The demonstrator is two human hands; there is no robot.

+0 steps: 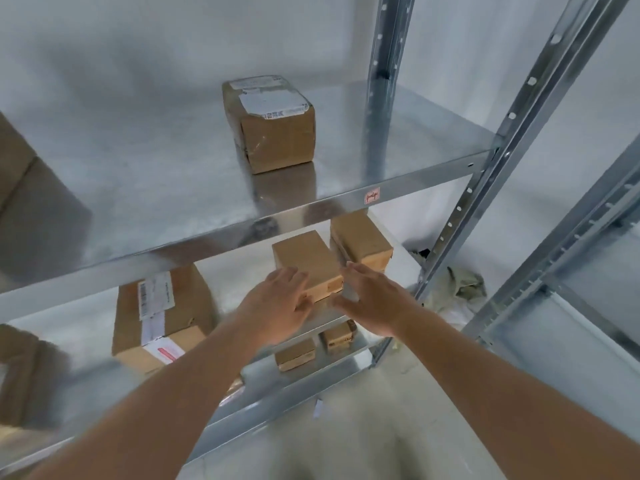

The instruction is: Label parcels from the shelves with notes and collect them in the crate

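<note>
Reaching: both hands (280, 303) open-fingered flanking small parcel (306, 263).

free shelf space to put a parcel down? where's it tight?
Top shelf: bare metal on both sides of the taped parcel. Middle shelf: a gap between the labelled parcel and the small parcel. Tight at the right end, where both hands flank that small parcel beside another.

A storeroom or parcel depot: a galvanised steel shelving rack (429, 174) with punched uprights stands against a bare white wall. Taped brown cardboard parcels with shipping labels sit on its shelves, one (273, 123) on the upper shelf, others (162, 317) below it.
</note>
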